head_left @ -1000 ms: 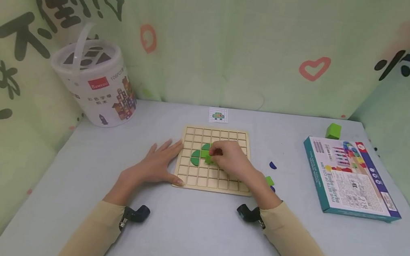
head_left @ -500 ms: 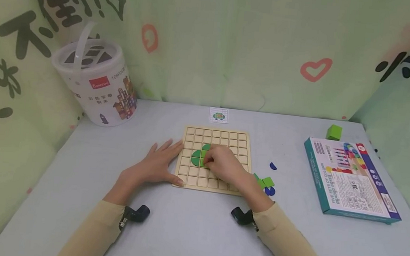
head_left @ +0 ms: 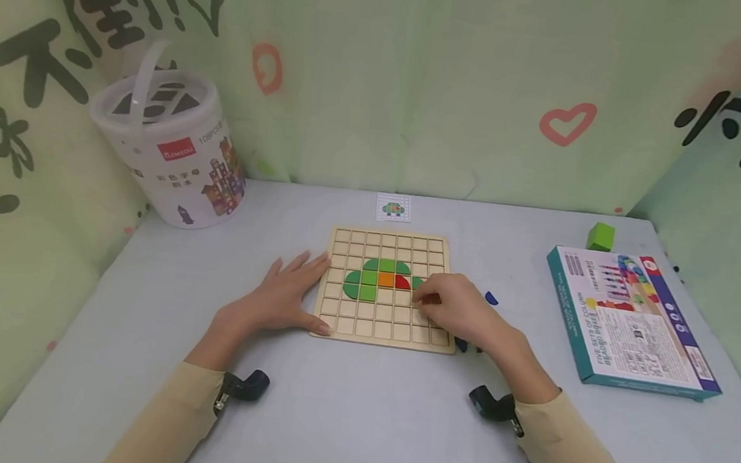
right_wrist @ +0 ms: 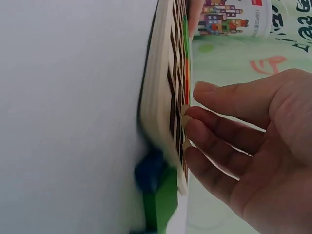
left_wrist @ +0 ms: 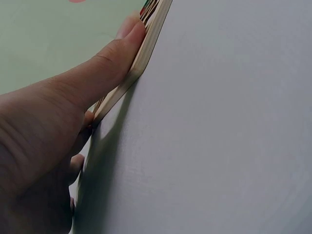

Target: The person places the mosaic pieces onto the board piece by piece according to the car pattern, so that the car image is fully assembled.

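A wooden grid board (head_left: 375,331) lies on the table, with green, orange and red pieces set in its middle cells. The lower green square (head_left: 368,293) sits flat beside a dark green rounded piece (head_left: 351,290). My left hand (head_left: 282,294) rests at the board's left side, fingers spread, its thumb (left_wrist: 105,68) on the board's edge. Over the right part of the board is my right hand (head_left: 459,305), partly covering a green piece (head_left: 417,283). In the right wrist view its thumb and fingers are apart, fingertips at the board, with no piece visible between them.
Loose blue (right_wrist: 148,170) and green (right_wrist: 165,200) pieces lie by the board's right corner. A blue half-round piece (head_left: 491,298) lies farther right. Behind the board is a small pattern card (head_left: 393,208). A flat box (head_left: 633,328), a green block (head_left: 601,237) and a bucket (head_left: 172,155) stand around.
My right hand set the green square into the board's lower cell, let go and moved right, uncovering the orange and red pieces. My left hand stays in place.
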`<control>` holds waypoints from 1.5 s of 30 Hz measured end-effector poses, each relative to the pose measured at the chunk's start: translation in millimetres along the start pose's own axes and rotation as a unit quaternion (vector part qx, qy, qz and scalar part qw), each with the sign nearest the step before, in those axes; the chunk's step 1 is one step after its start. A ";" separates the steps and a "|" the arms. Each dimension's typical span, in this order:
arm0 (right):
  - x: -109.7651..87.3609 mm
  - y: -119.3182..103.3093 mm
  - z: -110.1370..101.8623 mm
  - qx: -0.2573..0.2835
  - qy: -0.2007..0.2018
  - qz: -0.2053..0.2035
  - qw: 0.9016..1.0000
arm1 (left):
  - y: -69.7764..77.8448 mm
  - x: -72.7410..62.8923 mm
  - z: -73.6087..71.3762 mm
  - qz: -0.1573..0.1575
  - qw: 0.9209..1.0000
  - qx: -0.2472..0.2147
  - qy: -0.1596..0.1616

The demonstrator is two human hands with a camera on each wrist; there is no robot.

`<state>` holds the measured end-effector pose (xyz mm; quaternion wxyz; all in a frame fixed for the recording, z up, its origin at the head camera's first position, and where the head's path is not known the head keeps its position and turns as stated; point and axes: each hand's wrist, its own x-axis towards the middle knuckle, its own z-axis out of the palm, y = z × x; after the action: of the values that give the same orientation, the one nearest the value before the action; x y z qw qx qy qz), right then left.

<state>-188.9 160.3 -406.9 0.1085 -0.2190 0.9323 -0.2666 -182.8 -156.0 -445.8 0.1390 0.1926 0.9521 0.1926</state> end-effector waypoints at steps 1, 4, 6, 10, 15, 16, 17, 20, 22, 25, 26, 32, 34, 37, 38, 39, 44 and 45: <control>-3.1 2.9 -1.6 0.004 -0.004 0.002 1.000 | 0.1 0.1 0.0 -0.002 1.000 0.000 -0.001; -11.3 10.3 -7.4 0.017 -0.010 0.006 1.000 | 0.0 0.6 0.6 -0.006 1.000 -0.002 -0.004; -17.1 15.1 -12.3 0.021 -0.012 0.003 1.000 | -0.4 1.2 1.4 -0.007 1.000 -0.003 -0.003; -29.0 26.2 -21.0 0.024 -0.026 0.005 0.999 | -1.6 2.4 3.2 -0.004 1.000 0.000 -0.001; -39.0 39.9 -24.5 0.002 -0.044 0.001 0.999 | -2.0 2.3 2.9 -0.002 1.000 -0.001 0.003; -39.9 41.3 -24.8 -0.001 -0.046 0.000 0.999 | -1.8 2.0 2.3 -0.001 1.000 -0.003 0.004; -40.7 42.4 -24.8 -0.004 -0.047 -0.003 0.999 | -1.7 1.7 1.9 -0.001 1.000 -0.005 0.004; -41.6 44.3 -24.8 -0.005 -0.046 -0.010 0.999 | -1.8 0.9 1.4 -0.002 1.000 -0.004 0.003; -41.5 44.8 -24.6 -0.001 -0.043 -0.004 0.999 | -1.9 0.6 1.9 -0.003 1.000 -0.007 0.002; -40.5 45.8 -24.9 0.000 -0.031 0.003 1.000 | -2.3 0.5 2.8 -0.002 1.000 -0.012 0.003; -39.7 45.7 -24.9 -0.001 -0.025 0.005 1.000 | -2.4 0.5 3.1 -0.002 1.000 -0.014 0.004; -27.8 33.1 -18.6 0.030 0.018 0.004 0.999 | -2.9 1.7 4.5 -0.001 1.000 -0.009 0.005; -20.1 24.2 -13.2 0.048 0.031 -0.003 0.998 | -3.2 1.7 4.9 0.000 1.000 -0.007 0.005; -6.8 9.2 -3.9 0.063 0.047 -0.014 0.997 | -3.3 1.7 5.1 -0.002 1.000 -0.008 0.006; -1.8 4.6 -0.8 0.066 0.051 -0.018 0.996 | -3.3 1.6 5.1 -0.003 1.000 -0.008 0.006; 3.3 0.5 2.1 0.068 0.056 -0.022 0.996 | -3.2 1.7 5.0 -0.004 1.000 -0.007 0.006; 25.0 -17.3 14.7 0.072 0.067 -0.029 0.995 | -1.9 1.2 3.7 -0.006 1.000 -0.009 0.004; 27.9 -19.9 16.6 0.068 0.070 -0.030 0.995 | -1.6 1.3 3.6 -0.006 1.000 -0.009 0.003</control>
<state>-201.2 124.7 -412.3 0.0499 -0.2198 0.9102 -0.3474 -183.3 -155.7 -449.8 0.1387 0.1853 0.9518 0.2014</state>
